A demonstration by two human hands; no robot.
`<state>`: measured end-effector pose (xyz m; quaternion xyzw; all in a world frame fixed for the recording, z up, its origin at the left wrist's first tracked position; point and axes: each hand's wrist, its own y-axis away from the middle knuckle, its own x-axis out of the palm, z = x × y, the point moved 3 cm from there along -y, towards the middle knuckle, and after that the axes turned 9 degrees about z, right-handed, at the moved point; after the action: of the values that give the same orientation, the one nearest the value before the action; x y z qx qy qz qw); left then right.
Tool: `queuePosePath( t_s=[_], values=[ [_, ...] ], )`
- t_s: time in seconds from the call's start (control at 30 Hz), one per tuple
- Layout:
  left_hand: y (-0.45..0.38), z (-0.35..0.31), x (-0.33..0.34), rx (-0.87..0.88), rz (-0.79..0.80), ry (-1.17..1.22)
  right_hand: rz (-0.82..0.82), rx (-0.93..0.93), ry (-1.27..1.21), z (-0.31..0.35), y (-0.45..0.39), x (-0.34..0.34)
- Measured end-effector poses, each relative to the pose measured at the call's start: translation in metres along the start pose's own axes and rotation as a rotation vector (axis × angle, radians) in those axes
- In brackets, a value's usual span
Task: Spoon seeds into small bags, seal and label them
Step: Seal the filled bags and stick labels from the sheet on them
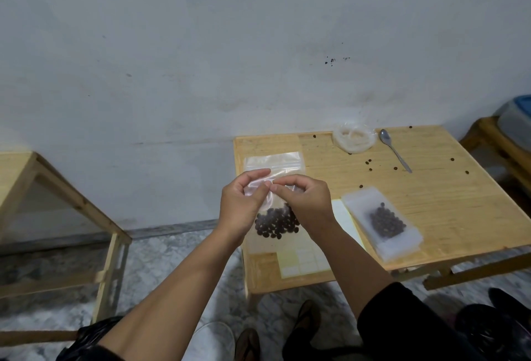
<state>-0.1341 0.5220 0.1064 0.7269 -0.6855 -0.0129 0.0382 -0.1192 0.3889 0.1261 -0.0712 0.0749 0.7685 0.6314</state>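
Note:
A clear zip bag with dark seeds in its bottom hangs above the left part of the small wooden table. My left hand and my right hand both pinch its top strip, thumbs and fingertips touching. A second bag of seeds lies flat on the table to the right. A sheet of white labels lies under my right forearm. Behind my hands lies an empty clear bag. A metal spoon rests at the back.
A crumpled clear plastic bag sits near the table's back edge. Several loose seeds are scattered over the top. Another wooden table stands to the left, a wooden stand at far right. Feet in sandals are on the floor.

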Motion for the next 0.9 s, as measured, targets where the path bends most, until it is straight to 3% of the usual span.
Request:
queuePosePath(
  t_s=[0.23, 0.53, 0.73, 0.9],
  values=[
    [0.003, 0.002, 0.001, 0.013, -0.025, -0.076, -0.121, 0.051, 0.038, -0.007, 0.003, -0.001],
    [-0.015, 0.007, 0.006, 0.015, -0.018, -0.104, -0.019, 0.097, 0.045, -0.025, 0.005, -0.022],
    [-0.032, 0.037, 0.023, -0.108, 0.075, -0.125, -0.147, 0.197, -0.001, -0.054, -0.018, -0.042],
    [-0.063, 0.063, 0.028, -0.205, -0.012, -0.127, -0.122, 0.258, 0.082, -0.085, -0.062, -0.052]
  ],
)
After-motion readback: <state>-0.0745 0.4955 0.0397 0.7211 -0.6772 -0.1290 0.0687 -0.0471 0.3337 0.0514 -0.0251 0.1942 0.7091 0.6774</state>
